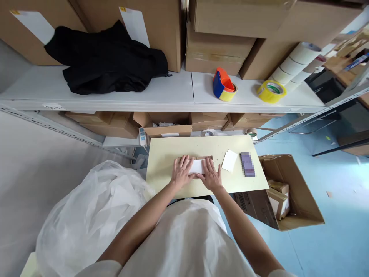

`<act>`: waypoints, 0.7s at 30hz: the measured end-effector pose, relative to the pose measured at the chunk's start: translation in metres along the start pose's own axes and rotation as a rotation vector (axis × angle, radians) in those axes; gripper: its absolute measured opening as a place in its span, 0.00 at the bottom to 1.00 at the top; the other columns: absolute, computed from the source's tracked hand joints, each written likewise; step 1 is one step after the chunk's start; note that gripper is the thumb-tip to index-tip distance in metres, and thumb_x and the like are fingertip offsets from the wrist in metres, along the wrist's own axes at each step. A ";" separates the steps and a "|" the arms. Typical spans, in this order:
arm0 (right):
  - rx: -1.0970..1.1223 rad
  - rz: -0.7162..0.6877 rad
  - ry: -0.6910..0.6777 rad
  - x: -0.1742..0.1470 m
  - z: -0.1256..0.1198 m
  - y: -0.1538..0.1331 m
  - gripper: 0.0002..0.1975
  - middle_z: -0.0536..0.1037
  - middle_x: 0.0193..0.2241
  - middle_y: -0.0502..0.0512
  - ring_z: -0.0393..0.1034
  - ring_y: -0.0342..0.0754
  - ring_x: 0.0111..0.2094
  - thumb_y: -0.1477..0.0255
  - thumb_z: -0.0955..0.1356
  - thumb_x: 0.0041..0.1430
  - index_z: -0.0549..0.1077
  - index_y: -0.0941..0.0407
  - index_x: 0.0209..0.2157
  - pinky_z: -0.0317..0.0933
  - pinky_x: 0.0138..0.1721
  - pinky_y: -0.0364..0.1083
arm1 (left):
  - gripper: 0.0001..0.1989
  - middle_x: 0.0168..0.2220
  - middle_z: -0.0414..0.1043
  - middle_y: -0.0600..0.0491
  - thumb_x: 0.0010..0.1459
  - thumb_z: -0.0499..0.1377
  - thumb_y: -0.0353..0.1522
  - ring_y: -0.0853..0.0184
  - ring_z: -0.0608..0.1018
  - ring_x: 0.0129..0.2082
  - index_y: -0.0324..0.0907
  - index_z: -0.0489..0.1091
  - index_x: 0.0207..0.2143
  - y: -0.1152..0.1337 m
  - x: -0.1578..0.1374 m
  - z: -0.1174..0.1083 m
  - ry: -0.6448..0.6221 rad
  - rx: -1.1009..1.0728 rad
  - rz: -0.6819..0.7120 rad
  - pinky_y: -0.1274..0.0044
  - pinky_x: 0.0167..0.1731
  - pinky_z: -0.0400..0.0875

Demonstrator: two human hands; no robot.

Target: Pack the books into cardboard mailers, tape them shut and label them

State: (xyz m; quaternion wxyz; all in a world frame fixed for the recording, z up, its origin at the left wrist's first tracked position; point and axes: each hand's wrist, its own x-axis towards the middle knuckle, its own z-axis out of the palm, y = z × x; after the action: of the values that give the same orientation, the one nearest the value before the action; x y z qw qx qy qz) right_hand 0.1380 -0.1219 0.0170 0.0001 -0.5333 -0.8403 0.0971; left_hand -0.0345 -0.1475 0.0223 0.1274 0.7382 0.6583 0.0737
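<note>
On the pale yellow table lies a small brown cardboard box with a white paper label on its upper face. My left hand rests on the label's left end, fingers stretched out. At the right end my right hand lies the same way, its fingers spread over label and box. Both thumbs point inward along the near edge. To the right of my right hand are white paper sheets. Beyond them is a purple item, blurred into blocks.
A shelf over the table's far side holds black cloth, a tape dispenser, yellow tape and cartons. An open carton with smaller boxes stands right of the table. A large translucent plastic bag bulges at the left.
</note>
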 end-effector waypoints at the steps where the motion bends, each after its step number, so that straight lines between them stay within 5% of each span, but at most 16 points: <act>1: -0.016 0.067 0.015 -0.004 0.000 0.006 0.34 0.48 0.66 0.62 0.38 0.63 0.66 0.52 0.55 0.63 0.49 0.54 0.66 0.34 0.61 0.67 | 0.32 0.67 0.46 0.44 0.59 0.51 0.43 0.51 0.48 0.67 0.43 0.53 0.64 -0.005 -0.003 -0.002 0.025 0.007 -0.044 0.51 0.62 0.38; 5: 0.096 0.342 0.056 -0.029 0.006 0.031 0.36 0.45 0.66 0.68 0.41 0.65 0.66 0.51 0.54 0.63 0.45 0.55 0.66 0.43 0.58 0.66 | 0.34 0.67 0.43 0.38 0.59 0.50 0.43 0.47 0.50 0.66 0.40 0.50 0.65 -0.030 -0.022 -0.005 0.068 -0.068 -0.256 0.50 0.59 0.46; 10: 0.408 0.512 0.058 -0.059 0.017 0.059 0.37 0.55 0.63 0.73 0.54 0.61 0.62 0.53 0.52 0.64 0.43 0.61 0.66 0.57 0.52 0.59 | 0.29 0.62 0.56 0.36 0.62 0.47 0.42 0.54 0.61 0.62 0.36 0.54 0.61 -0.051 -0.038 0.006 0.066 -0.366 -0.481 0.64 0.56 0.61; 15: 0.576 0.468 0.031 -0.041 -0.006 0.066 0.34 0.64 0.58 0.72 0.65 0.59 0.55 0.56 0.54 0.63 0.56 0.65 0.62 0.58 0.54 0.55 | 0.29 0.57 0.63 0.38 0.57 0.55 0.40 0.55 0.70 0.56 0.37 0.57 0.59 -0.034 -0.028 0.010 0.087 -0.569 -0.431 0.68 0.52 0.65; 21: 0.699 0.400 -0.038 0.003 -0.028 0.059 0.27 0.70 0.54 0.66 0.67 0.55 0.53 0.65 0.61 0.59 0.62 0.60 0.59 0.60 0.53 0.51 | 0.35 0.60 0.59 0.35 0.53 0.59 0.33 0.55 0.69 0.55 0.33 0.52 0.61 -0.022 -0.021 0.012 0.042 -0.678 -0.532 0.69 0.53 0.63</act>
State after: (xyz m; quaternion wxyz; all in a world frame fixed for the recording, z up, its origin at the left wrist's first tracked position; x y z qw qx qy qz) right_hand 0.1928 -0.0900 0.0341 0.1471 -0.6523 -0.6361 0.3851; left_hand -0.0547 -0.1669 0.0054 0.3639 0.4573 0.7668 0.2655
